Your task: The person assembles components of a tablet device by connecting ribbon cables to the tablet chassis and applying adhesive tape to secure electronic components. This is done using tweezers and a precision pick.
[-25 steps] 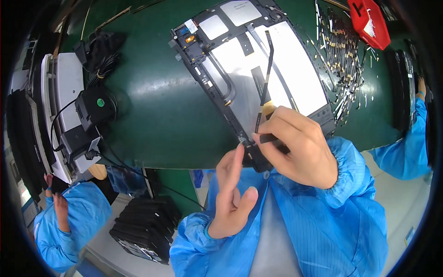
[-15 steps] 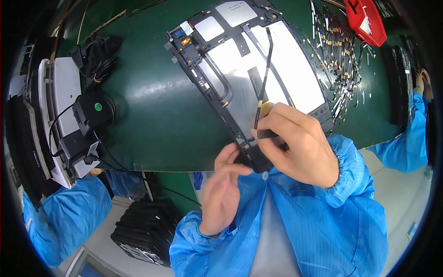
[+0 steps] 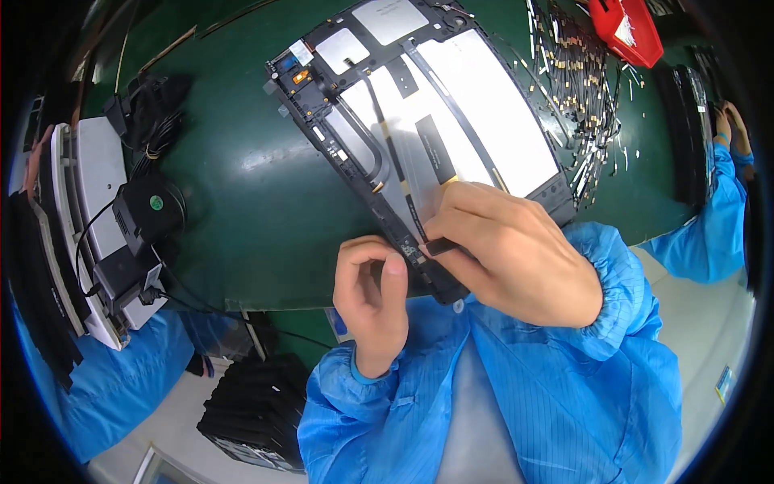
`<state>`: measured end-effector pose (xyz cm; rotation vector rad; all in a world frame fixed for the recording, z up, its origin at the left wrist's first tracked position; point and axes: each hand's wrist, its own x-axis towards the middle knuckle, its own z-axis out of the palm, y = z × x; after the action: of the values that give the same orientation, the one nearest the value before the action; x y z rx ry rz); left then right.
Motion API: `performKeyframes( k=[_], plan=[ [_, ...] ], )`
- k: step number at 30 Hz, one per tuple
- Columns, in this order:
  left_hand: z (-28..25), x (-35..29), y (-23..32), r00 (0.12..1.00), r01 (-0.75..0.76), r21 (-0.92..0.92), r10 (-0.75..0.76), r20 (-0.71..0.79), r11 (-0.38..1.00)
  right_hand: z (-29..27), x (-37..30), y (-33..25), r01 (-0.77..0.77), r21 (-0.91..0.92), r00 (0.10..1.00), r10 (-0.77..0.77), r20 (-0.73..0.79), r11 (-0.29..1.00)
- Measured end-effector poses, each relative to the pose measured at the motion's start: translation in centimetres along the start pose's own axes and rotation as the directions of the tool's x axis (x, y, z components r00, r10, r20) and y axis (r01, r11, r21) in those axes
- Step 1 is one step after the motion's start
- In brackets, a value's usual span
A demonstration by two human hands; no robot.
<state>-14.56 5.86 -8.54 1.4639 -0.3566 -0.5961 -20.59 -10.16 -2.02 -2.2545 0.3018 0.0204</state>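
Observation:
A large flat device panel [image 3: 516, 121] with a black frame and a bright white back lies tilted on the green table. My right hand [image 3: 516, 250] reaches over its lower part. Thumb and fingers pinch the black near end of a narrow ribbon cable [image 3: 395, 165], dark with gold bands, which runs up across the panel's left half. The pinched end meets the left frame strip near a small circuit board [image 3: 413, 252]; whether it is joined there I cannot tell. Beside the frame's lower left edge is my left hand [image 3: 371, 298], fingers curled, thumb apart, nothing visible in it.
Many loose ribbon cables [image 3: 576, 89] lie in a heap right of the panel, below a red bin [image 3: 633, 32]. Black power adapters [image 3: 149, 210] with cords stand at left beside a white casing [image 3: 105, 194]. Stacked black panels [image 3: 250, 411] sit below the table. Other people's blue sleeves [image 3: 709, 242] show at both sides.
The ribbon cable's far end has swung left and now lies nearer the panel's left side. My right hand shifted left toward the frame strip. My left hand drew back from the frame, thumb raised.

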Motion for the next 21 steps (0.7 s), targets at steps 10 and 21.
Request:
performKeyframes(
  k=[10, 21],
  plan=[
    [0.2, 0.3, -0.3, 0.993, -0.116, 0.112, 0.112, 0.039, 0.987, 0.6, -0.1, -0.3, -0.016, -0.031, 0.999, 0.014, -0.049, 0.999],
    [-0.4, 1.2, 0.7, 0.995, -0.036, 0.089, 0.027, 0.098, 0.995, 0.9, 0.0, -0.2, -0.001, -0.023, 0.996, -0.001, -0.084, 1.000]
  ],
)
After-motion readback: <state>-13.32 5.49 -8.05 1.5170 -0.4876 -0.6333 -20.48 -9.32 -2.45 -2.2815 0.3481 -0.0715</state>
